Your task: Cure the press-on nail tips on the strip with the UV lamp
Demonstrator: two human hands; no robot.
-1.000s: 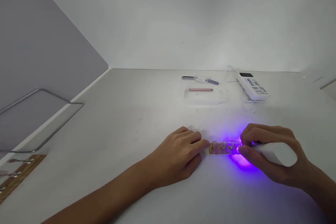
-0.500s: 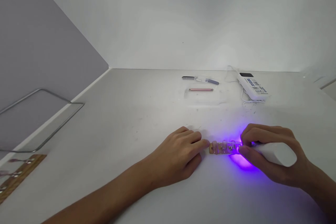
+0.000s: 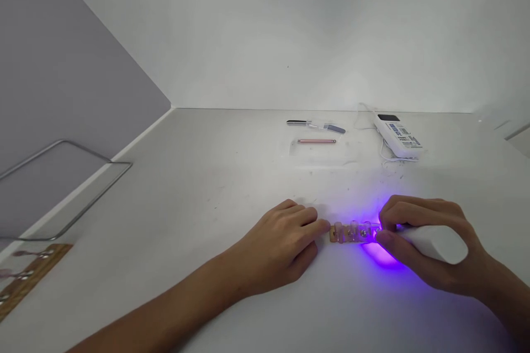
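Right hand (image 3: 467, 226) first, in the head view, the only one: it was closed around a white lamp (image 3: 439, 240), with thumb and fingertips gathered near the lit end. Left hand (image 3: 287, 240) lay with its fingers curled, its index fingertip against the nine o'clock end of a small wooden strip (image 3: 333, 236); whether it pinched the strip or merely steadied it, I could not tell. The strip lay on the table (image 3: 186, 187) between the two hands and bore a row of clear pieces (image 3: 338, 233).

As for progress, the work looked to be under way at the strip's three o'clock end, where violet light (image 3: 383, 256) spilled onto the table. The pieces toward nine o'clock sat outside the strongest glow. Whether they had already been treated or were left over, their look did not tell, and the right hand's fingers hid the far end.

Seen from the strip, a pink rod (image 3: 317, 142) lay at eleven o'clock, with a dark-tipped tool (image 3: 298, 122) just beyond it. A white device (image 3: 399, 137) with a cable lay at one o'clock. A second wooden strip (image 3: 41, 281), carrying pinkish pieces, was well apart, a little below nine o'clock, and no hand was near it.

Against the frame half a second earlier, almost nothing differed: both hands, the lamp and the strip kept their places, and the glow covered the same patch.
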